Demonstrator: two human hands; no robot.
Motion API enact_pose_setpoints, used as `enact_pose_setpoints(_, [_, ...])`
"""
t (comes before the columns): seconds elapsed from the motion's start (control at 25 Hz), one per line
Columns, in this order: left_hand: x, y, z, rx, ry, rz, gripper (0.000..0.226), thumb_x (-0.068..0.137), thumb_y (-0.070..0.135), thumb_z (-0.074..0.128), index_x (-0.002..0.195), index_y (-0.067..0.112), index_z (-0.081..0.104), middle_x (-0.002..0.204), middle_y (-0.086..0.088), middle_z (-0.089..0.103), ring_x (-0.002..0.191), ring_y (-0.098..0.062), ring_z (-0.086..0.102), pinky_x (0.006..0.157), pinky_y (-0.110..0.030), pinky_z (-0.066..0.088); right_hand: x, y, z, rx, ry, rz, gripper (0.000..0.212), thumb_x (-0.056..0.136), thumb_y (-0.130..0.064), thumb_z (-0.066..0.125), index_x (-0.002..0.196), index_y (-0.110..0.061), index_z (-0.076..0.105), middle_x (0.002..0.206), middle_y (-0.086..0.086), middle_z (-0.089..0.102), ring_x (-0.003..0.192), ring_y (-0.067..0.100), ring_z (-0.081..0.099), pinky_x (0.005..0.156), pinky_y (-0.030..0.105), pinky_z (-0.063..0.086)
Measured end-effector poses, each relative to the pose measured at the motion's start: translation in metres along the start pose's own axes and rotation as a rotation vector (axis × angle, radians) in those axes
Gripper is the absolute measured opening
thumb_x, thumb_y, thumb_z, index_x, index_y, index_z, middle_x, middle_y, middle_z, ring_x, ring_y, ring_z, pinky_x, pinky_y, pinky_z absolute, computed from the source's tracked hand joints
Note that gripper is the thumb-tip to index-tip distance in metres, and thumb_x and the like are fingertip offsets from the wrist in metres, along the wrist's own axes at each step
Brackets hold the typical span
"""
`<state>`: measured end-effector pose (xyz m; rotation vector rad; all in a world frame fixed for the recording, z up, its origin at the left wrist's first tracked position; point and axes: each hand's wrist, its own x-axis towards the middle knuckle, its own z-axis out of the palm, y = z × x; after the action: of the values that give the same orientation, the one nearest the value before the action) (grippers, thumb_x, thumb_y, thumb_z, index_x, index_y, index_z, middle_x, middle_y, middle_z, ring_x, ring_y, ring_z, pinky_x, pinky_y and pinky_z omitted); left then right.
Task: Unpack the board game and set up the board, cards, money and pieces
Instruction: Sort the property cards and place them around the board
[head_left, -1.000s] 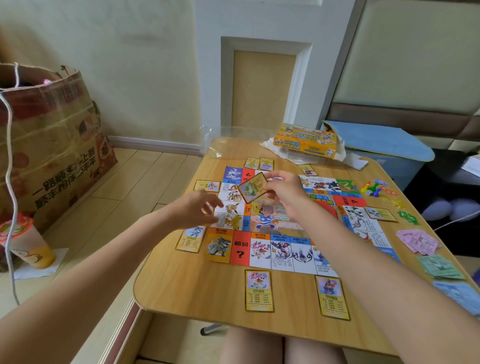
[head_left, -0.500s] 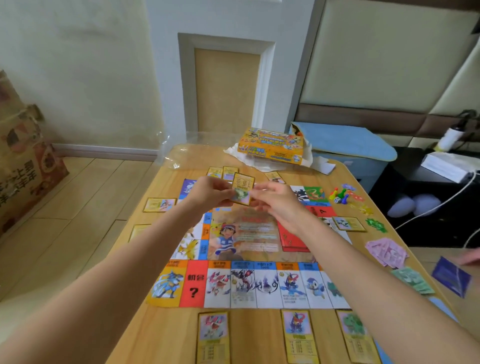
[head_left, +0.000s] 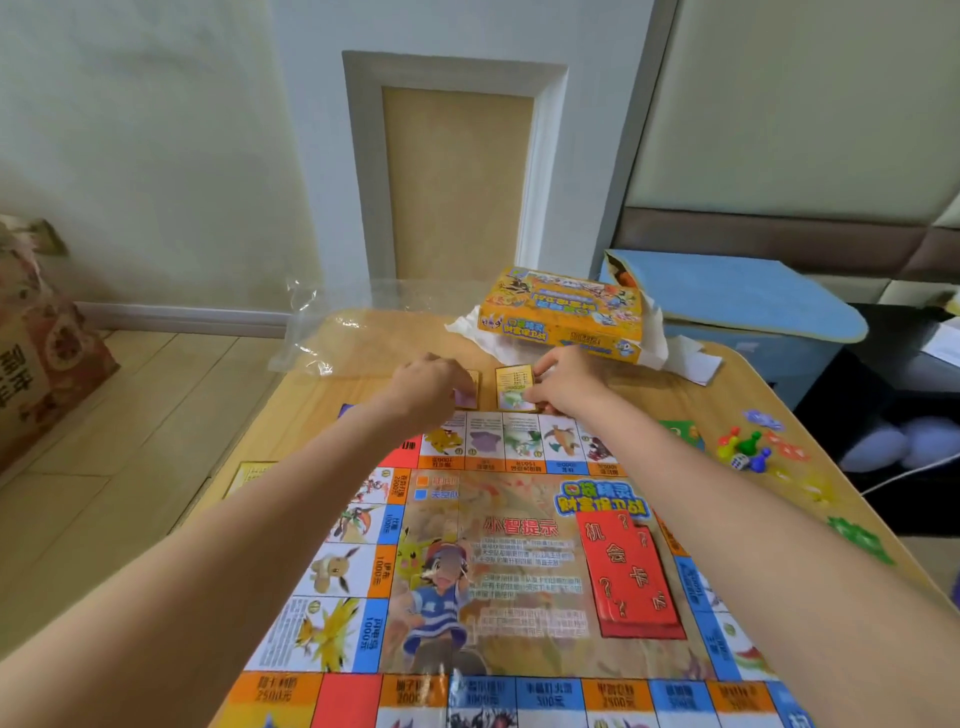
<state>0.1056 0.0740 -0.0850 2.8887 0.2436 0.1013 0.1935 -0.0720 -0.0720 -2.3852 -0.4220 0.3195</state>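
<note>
The game board (head_left: 519, 545) lies open on the wooden table (head_left: 748, 395). A red chance-card stack (head_left: 631, 571) sits on its middle. Just past the board's far edge lie two yellow cards. My right hand (head_left: 569, 382) pinches the right edge of one yellow card (head_left: 511, 387), which lies flat on the table. My left hand (head_left: 428, 389) is bent down over the neighbouring card (head_left: 470, 392) and hides most of it; its grip cannot be made out. Coloured pawns (head_left: 743, 447) and a die (head_left: 738, 461) sit at the right.
The orange game box (head_left: 566, 312) rests on white paper (head_left: 693, 361) at the table's far side, with clear plastic wrap (head_left: 327, 332) to its left. Green pieces (head_left: 860, 538) lie near the right edge. Another card (head_left: 249, 475) lies left of the board. A paper bag (head_left: 47, 353) stands on the floor.
Both hands have moved from above the board's middle to its far edge. The card held in the air now lies flat on the table. The view has tilted forward and closer.
</note>
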Motion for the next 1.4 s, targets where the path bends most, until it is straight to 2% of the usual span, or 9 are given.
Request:
enact_pose_setpoints(0.12, [0.005,-0.004,0.005,-0.008,-0.022,0.006,0.05,0.085,-0.011,0.038,0.118,0.016,0.065,0.129,-0.002,0.057,0.116,-0.025,0.051,0.098,-0.039,0.042,-0.001,-0.003,0.007,-0.176,0.058,-0.028,0.032,0.083,0.0,0.063,0.114,-0.008,0.056,0.124,0.011,0.053,0.109,0.027,0.053,0.087,0.037,0.048])
enact_pose_setpoints(0.4, [-0.001,-0.014,-0.009,-0.204,0.126,-0.038,0.047,0.088,-0.008,0.042,0.112,0.024,0.067,0.128,-0.003,0.058,0.107,-0.023,0.059,0.087,-0.031,0.047,-0.002,-0.005,0.017,-0.108,0.153,-0.166,0.024,0.087,0.005,0.051,0.092,-0.006,0.072,0.116,0.011,0.063,0.108,0.025,0.057,0.083,0.031,0.046])
enact_pose_setpoints(0.56, [-0.013,-0.024,-0.028,-0.139,0.19,-0.134,0.048,0.089,-0.011,0.037,0.112,0.017,0.068,0.128,-0.007,0.059,0.108,-0.023,0.058,0.078,-0.021,0.041,-0.007,-0.018,0.025,-0.154,-0.069,-0.408,0.023,0.092,-0.01,0.051,0.1,-0.017,0.072,0.114,0.008,0.063,0.116,0.026,0.045,0.094,0.034,0.037])
enact_pose_setpoints(0.64, [-0.021,-0.026,-0.026,-0.066,0.126,-0.164,0.044,0.09,-0.009,0.038,0.112,0.013,0.068,0.128,-0.008,0.059,0.105,-0.024,0.059,0.08,-0.023,0.044,-0.006,-0.018,0.038,-0.259,-0.179,-0.405,0.032,0.093,-0.015,0.044,0.1,-0.03,0.07,0.125,0.01,0.053,0.13,0.032,0.032,0.104,0.041,0.031])
enact_pose_setpoints(0.76, [-0.024,-0.028,-0.018,-0.028,0.039,-0.132,0.039,0.092,-0.004,0.042,0.115,0.015,0.067,0.127,-0.007,0.06,0.108,-0.025,0.057,0.09,-0.032,0.047,-0.003,-0.011,0.038,-0.247,-0.144,-0.346,0.04,0.092,-0.01,0.04,0.092,-0.035,0.07,0.138,0.014,0.037,0.13,0.036,0.033,0.105,0.042,0.033])
enact_pose_setpoints(1.04, [-0.015,-0.02,-0.01,-0.027,0.033,-0.109,0.038,0.092,-0.001,0.044,0.114,0.019,0.067,0.124,-0.006,0.061,0.107,-0.024,0.058,0.088,-0.033,0.049,0.001,0.0,0.033,-0.179,-0.107,-0.338,0.046,0.089,-0.002,0.037,0.078,-0.037,0.065,0.127,0.009,0.052,0.111,0.028,0.048,0.078,0.026,0.035])
enact_pose_setpoints(1.12, [-0.016,-0.019,-0.01,-0.042,0.046,-0.105,0.039,0.092,-0.003,0.043,0.115,0.018,0.067,0.126,-0.007,0.06,0.109,-0.025,0.057,0.091,-0.036,0.048,-0.003,-0.002,0.031,-0.135,-0.062,-0.354,0.044,0.089,0.0,0.036,0.086,-0.028,0.069,0.128,0.011,0.051,0.085,0.021,0.055,0.064,0.021,0.036])
enact_pose_setpoints(1.24, [-0.022,-0.012,-0.015,-0.1,0.152,-0.11,0.044,0.088,-0.009,0.039,0.112,0.015,0.067,0.126,-0.008,0.06,0.107,-0.025,0.059,0.09,-0.035,0.049,-0.013,-0.006,0.016,-0.01,0.004,-0.353,0.044,0.088,0.006,0.033,0.091,-0.017,0.071,0.125,0.013,0.057,0.056,0.005,0.039,0.042,0.011,0.033])
enact_pose_setpoints(1.4, [-0.04,0.017,-0.028,-0.18,0.216,-0.073,0.045,0.084,-0.01,0.04,0.109,0.014,0.069,0.118,-0.01,0.064,0.1,-0.028,0.063,0.085,-0.035,0.05,-0.042,-0.006,-0.015,-0.022,0.022,-0.334,0.035,0.089,0.003,0.041,0.091,-0.012,0.072,0.105,0.003,0.065,0.057,-0.002,0.034,0.05,0.014,0.029])
